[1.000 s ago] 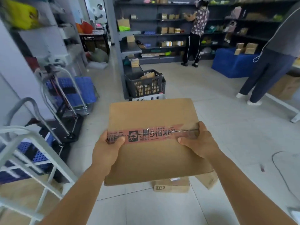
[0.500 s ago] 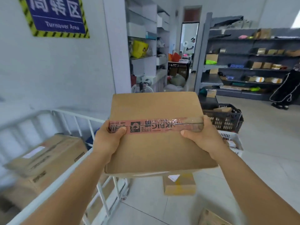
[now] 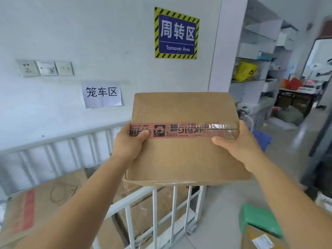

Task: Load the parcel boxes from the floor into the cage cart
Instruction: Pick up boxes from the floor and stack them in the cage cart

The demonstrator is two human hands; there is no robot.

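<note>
I hold a flat brown parcel box [image 3: 183, 159] with a strip of pink printed tape across its top. My left hand [image 3: 130, 142] grips its left edge, thumb on the tape. Its right edge sits in my right hand [image 3: 239, 142], thumb on top. The box hangs just above the near rail of the white cage cart [image 3: 161, 198], over its right corner. Several brown boxes lie inside the cart, one large box [image 3: 43, 209] at the left.
The cart's far rail [image 3: 59, 151] runs along a white wall with a "Turnover Area" sign [image 3: 177, 33]. On the floor at the lower right lie a green parcel [image 3: 260, 218] and a brown box [image 3: 262, 239]. Shelves [image 3: 258, 69] stand at the right.
My view has swung left, from the open floor and shelves to the wall and the cage cart. The box, still gripped in both hands, now hangs over the cart's near rail.
</note>
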